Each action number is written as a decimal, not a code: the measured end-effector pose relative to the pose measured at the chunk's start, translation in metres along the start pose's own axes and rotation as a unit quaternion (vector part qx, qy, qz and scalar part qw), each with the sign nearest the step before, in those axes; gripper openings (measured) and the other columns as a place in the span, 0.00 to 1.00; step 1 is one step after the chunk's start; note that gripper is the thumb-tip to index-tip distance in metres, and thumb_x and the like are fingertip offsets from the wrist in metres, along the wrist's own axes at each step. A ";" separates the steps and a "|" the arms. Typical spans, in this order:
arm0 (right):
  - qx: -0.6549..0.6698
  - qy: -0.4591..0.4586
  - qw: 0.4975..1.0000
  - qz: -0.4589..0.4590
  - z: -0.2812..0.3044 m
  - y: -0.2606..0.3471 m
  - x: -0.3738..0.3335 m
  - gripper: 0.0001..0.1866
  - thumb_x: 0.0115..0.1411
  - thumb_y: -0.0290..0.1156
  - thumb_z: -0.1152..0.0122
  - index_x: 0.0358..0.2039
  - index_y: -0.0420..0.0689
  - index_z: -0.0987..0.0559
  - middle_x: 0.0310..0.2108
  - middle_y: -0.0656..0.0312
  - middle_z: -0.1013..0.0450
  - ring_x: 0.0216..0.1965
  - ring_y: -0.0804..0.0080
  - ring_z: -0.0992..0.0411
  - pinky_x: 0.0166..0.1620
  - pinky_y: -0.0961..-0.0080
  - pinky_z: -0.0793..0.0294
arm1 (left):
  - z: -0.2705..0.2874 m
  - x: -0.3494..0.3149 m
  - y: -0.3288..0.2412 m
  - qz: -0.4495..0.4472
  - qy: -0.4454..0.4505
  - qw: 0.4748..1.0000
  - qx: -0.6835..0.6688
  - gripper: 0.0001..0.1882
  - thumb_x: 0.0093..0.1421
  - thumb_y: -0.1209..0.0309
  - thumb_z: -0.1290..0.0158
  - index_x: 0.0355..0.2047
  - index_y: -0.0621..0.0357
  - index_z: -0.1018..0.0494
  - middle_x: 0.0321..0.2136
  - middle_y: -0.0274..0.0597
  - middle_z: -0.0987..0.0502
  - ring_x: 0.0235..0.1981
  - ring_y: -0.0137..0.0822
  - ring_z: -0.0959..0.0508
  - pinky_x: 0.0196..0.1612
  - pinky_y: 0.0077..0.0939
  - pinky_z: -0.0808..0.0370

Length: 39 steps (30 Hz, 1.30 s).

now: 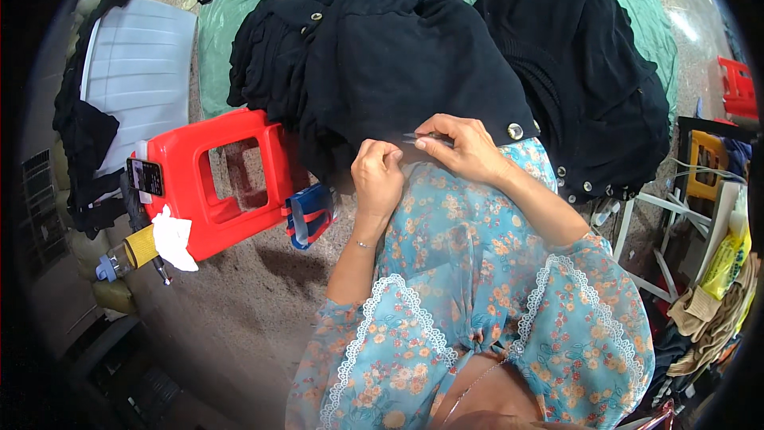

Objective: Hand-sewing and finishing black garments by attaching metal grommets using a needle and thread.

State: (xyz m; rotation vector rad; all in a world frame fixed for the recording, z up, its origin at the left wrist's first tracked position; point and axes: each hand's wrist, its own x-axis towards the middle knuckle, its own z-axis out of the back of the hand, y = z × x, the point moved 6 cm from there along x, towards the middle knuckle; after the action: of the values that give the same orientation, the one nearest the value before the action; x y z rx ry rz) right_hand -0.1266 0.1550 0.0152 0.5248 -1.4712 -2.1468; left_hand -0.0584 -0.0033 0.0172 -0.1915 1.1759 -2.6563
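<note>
A black knitted garment with round shiny buttons lies across my lap and the pile ahead. My left hand is closed in a pinch at the garment's near edge; what its fingertips hold is too small or hidden to tell. Just to the right, my right hand grips small thread snips, their pointed tip toward the left hand. A shiny button sits at the garment's corner beside the right hand. My floral dress shows beneath both hands.
More black garments are heaped at the right on green sheeting. To the left stands a red plastic stool with a phone at its edge and a blue pouch by its side. A white metal frame stands at right.
</note>
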 end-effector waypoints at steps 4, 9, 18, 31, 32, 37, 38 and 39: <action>-0.082 0.038 0.995 0.052 -0.004 0.007 -0.001 0.14 0.60 0.37 0.36 0.39 0.39 0.20 0.33 0.55 0.21 0.33 0.58 0.21 0.36 0.68 0.24 | -0.006 -0.001 0.016 0.052 -0.019 0.997 -0.055 0.02 0.53 0.81 0.43 0.26 0.66 0.25 0.26 0.48 0.25 0.27 0.45 0.22 0.33 0.35 0.25; -0.198 0.050 0.971 0.126 -0.012 0.019 0.000 0.12 0.60 0.38 0.38 0.31 0.41 0.22 0.28 0.56 0.26 0.28 0.55 0.24 0.31 0.63 0.26 | -0.011 -0.006 0.025 0.099 -0.033 0.986 -0.131 0.03 0.56 0.80 0.43 0.26 0.67 0.26 0.27 0.47 0.25 0.26 0.42 0.22 0.32 0.33 0.26; -0.269 0.016 0.943 0.195 -0.020 0.029 -0.002 0.10 0.58 0.35 0.37 0.26 0.44 0.26 0.23 0.59 0.31 0.23 0.61 0.26 0.26 0.67 0.28 | -0.014 -0.008 0.020 0.052 -0.059 0.992 -0.103 0.05 0.59 0.76 0.45 0.27 0.66 0.28 0.30 0.48 0.26 0.29 0.45 0.23 0.35 0.34 0.26; -0.343 0.015 0.918 0.198 -0.020 0.043 -0.007 0.05 0.52 0.31 0.40 0.26 0.44 0.23 0.25 0.59 0.28 0.25 0.67 0.23 0.29 0.71 0.25 | -0.008 -0.007 -0.002 -0.046 -0.090 0.993 -0.052 0.05 0.59 0.79 0.44 0.28 0.67 0.27 0.30 0.45 0.25 0.26 0.36 0.22 0.29 0.27 0.24; -0.343 0.015 0.918 0.199 -0.020 0.044 -0.007 0.05 0.52 0.31 0.40 0.26 0.44 0.23 0.25 0.59 0.28 0.25 0.67 0.23 0.29 0.71 0.25 | -0.007 -0.007 -0.002 -0.035 -0.093 0.993 -0.063 0.05 0.59 0.78 0.44 0.27 0.67 0.27 0.29 0.45 0.25 0.26 0.37 0.23 0.30 0.28 0.25; -0.349 0.008 0.914 0.206 -0.020 0.042 -0.008 0.05 0.51 0.32 0.41 0.27 0.45 0.23 0.25 0.60 0.28 0.25 0.66 0.24 0.29 0.72 0.25 | -0.007 -0.006 -0.008 -0.036 -0.094 0.993 -0.061 0.05 0.59 0.78 0.44 0.27 0.67 0.27 0.29 0.45 0.25 0.27 0.37 0.23 0.31 0.28 0.25; -0.349 0.008 0.914 0.206 -0.019 0.041 -0.008 0.05 0.51 0.32 0.41 0.27 0.45 0.23 0.25 0.60 0.28 0.25 0.66 0.24 0.29 0.72 0.25 | -0.007 -0.005 -0.009 -0.031 -0.093 0.993 -0.064 0.05 0.59 0.78 0.44 0.27 0.66 0.27 0.29 0.44 0.25 0.28 0.37 0.23 0.32 0.27 0.25; -0.334 -0.016 0.921 0.200 -0.014 0.041 -0.008 0.05 0.52 0.32 0.40 0.27 0.45 0.23 0.25 0.60 0.28 0.24 0.66 0.23 0.30 0.70 0.24 | -0.007 -0.005 -0.007 -0.030 -0.094 0.993 -0.064 0.05 0.59 0.78 0.44 0.27 0.66 0.27 0.29 0.44 0.25 0.28 0.37 0.23 0.32 0.27 0.25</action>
State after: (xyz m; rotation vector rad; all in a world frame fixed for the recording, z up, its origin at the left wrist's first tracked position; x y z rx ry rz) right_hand -0.1051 0.1367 0.0485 -0.0599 -0.6860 -2.1347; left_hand -0.0564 0.0077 0.0178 -0.4951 1.2955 -2.5478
